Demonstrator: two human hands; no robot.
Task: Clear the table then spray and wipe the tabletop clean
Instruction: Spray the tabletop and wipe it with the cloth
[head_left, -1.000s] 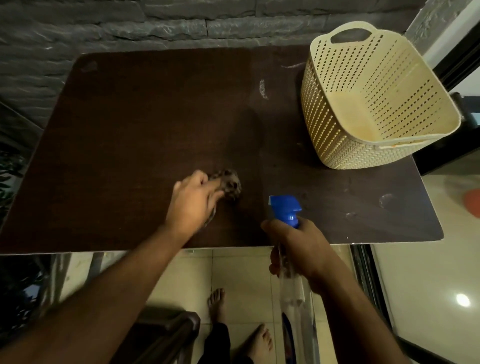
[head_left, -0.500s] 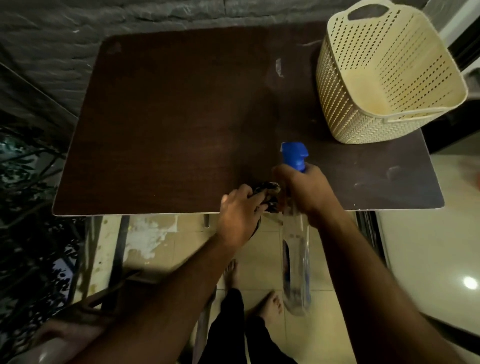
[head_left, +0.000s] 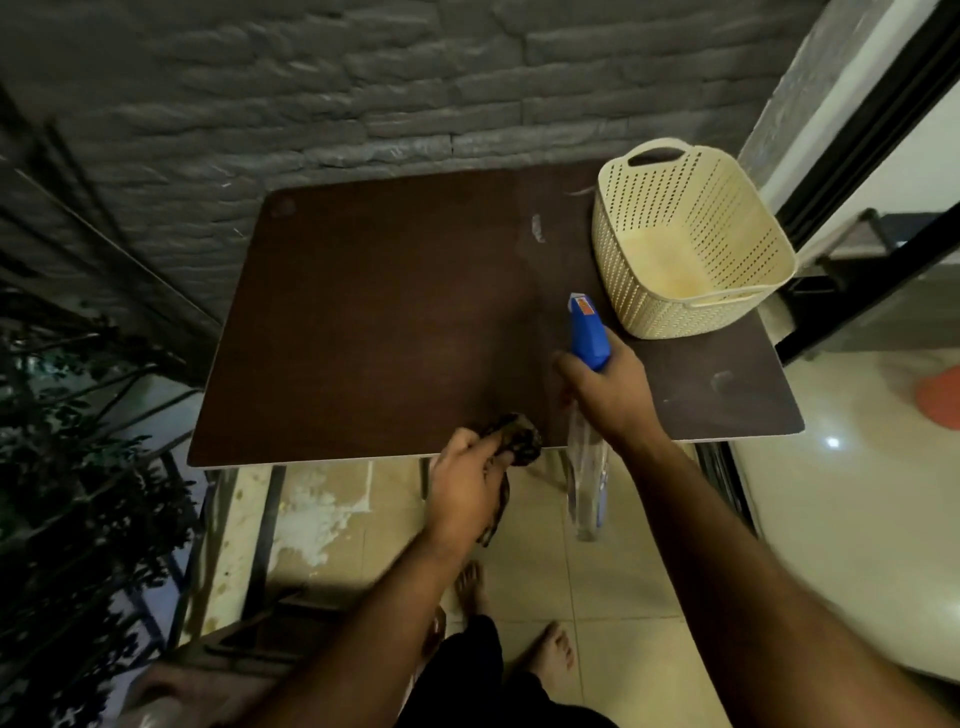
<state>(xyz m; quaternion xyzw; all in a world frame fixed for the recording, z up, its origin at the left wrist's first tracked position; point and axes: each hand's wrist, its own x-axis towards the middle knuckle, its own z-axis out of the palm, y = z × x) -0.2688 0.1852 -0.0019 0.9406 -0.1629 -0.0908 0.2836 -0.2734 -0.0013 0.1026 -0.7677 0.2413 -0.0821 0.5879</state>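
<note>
Head cam is looking down on a dark brown bench (head_left: 374, 322) pushed against a grey stone wall (head_left: 363, 88). My right hand (head_left: 610, 392) is wrapped tight round the neck of a spray bottle (head_left: 587, 332), blue nozzle pointing away over the tabletop, clear body hanging down past the near edge of the bench. My left hand (head_left: 467, 486) has its fingers closed on a dark patterned cloth (head_left: 517, 441), bunched up and sitting right at the near edge, just left of the bottle; a bit of the cloth dangles below the hand.

Only other thing on the bench is a cream plastic basket (head_left: 649, 312) in the far right corner, looks empty inside, well clear of both hands. There's a pale smear (head_left: 537, 228) on the tabletop just left of the basket and a faint smudge (head_left: 722, 382) near the right front corner.

Below the bench I can see tiled floor (head_left: 639, 587) and bare feet (head_left: 556, 647), plants (head_left: 67, 467) off to the left, and something orange (head_left: 940, 397) on the floor at the right edge, can't tell what
</note>
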